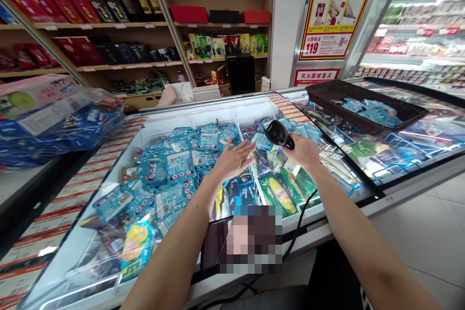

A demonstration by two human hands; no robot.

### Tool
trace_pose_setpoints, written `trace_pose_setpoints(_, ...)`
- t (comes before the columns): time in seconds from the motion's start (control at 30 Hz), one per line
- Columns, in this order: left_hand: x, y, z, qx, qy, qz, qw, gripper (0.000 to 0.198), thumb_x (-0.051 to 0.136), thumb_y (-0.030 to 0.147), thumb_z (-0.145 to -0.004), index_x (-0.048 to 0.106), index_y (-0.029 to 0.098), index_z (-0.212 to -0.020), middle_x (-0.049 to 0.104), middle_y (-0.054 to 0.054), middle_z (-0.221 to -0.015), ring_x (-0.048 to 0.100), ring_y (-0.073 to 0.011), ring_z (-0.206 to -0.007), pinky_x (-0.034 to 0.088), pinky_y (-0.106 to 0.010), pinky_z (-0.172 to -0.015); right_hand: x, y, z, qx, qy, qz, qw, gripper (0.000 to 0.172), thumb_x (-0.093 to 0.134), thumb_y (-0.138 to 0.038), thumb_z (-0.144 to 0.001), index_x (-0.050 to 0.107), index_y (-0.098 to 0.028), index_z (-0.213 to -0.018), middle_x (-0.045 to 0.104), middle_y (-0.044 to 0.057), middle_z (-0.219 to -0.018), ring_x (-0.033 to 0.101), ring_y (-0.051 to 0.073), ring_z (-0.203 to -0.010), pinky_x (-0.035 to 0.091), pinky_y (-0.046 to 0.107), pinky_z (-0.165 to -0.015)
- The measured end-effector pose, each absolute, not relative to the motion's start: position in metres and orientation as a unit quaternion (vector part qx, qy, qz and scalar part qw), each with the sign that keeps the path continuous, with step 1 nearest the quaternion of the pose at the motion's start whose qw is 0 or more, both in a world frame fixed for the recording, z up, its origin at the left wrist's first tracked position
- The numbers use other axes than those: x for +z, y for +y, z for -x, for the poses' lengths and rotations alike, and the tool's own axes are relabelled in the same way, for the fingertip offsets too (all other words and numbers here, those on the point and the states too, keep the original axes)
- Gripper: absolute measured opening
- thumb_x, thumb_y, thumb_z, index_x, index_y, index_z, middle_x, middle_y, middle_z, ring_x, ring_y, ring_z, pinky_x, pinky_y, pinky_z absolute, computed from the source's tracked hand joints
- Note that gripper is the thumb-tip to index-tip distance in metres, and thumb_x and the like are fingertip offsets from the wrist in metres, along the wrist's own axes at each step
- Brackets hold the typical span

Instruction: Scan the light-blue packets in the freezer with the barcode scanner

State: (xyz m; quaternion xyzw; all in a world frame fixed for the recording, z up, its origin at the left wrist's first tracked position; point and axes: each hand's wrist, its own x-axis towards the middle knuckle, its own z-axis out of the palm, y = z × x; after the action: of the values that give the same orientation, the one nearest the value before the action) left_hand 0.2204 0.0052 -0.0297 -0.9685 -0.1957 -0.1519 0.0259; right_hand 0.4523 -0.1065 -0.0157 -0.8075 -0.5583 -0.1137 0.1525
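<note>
My right hand is wrapped round the handle of a black handheld scanner, whose head points to the left above the freezer. To its left, my left hand is spread palm down with the fingers apart, holding nothing. It is over the edge of a heap of small light-blue packets on the freezer's glass top. A few more such packets lie near the scanner. A black cable hangs below my right hand.
A dark brown basket with blue packets stands at the right. Plastic-wrapped packages lie at the left. Corn packages show inside the freezer. Behind are shelves of boxes and bottles. A blurred, pixelated patch covers the front edge.
</note>
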Motion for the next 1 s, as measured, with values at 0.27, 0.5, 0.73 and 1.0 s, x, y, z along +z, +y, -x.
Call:
trace_pose_setpoints(0.27,-0.024,0.002,-0.218,-0.207,-0.215,0.954,0.01,0.033,0.03,0.039,-0.093,0.059,0.024,-0.1,0.063,-0.003,-0.107,0.053,-0.0161,-0.108,0.014,-0.045,-0.111,-0.017,-0.109,-0.45,-0.119,-0.593,0.779,0.166,0.035,0.051,-0.043,-0.08,0.056,-0.026,-0.11,0.067,0.004,-0.095,0.062,0.023,-0.083,0.041,0.029,-0.068)
trace_pose_setpoints(0.5,-0.024,0.0,-0.218,-0.218,-0.219,0.951,0.024,0.027,0.036,0.033,-0.091,0.06,0.023,-0.096,0.064,-0.005,-0.098,0.055,-0.0187,-0.101,0.023,-0.047,-0.107,-0.01,-0.112,-0.445,-0.076,-0.658,0.736,0.138,0.039,0.05,-0.041,-0.081,0.055,-0.022,-0.116,0.066,0.006,-0.102,0.062,0.022,-0.089,0.041,0.028,-0.07)
trace_pose_setpoints(0.73,-0.02,0.015,-0.225,-0.196,-0.237,0.951,-0.039,0.028,0.038,0.032,-0.09,0.062,0.022,-0.098,0.056,-0.006,-0.124,0.046,-0.021,-0.121,0.021,-0.047,-0.109,0.006,-0.115,-0.436,-0.052,-0.722,0.685,0.083,0.033,0.049,-0.04,-0.081,0.059,-0.022,-0.107,0.068,0.006,-0.097,0.062,0.022,-0.088,0.039,0.027,-0.069)
trace_pose_setpoints(1.0,-0.018,0.043,-0.241,-0.17,-0.284,0.935,-0.128,0.041,0.035,0.028,-0.089,0.046,0.024,-0.128,0.047,-0.005,-0.137,0.045,-0.022,-0.123,0.037,-0.039,-0.101,0.025,-0.136,-0.449,-0.075,-0.702,0.703,0.079,0.032,0.05,-0.04,-0.08,0.059,-0.022,-0.105,0.068,0.005,-0.091,0.063,0.022,-0.084,0.039,0.028,-0.068)
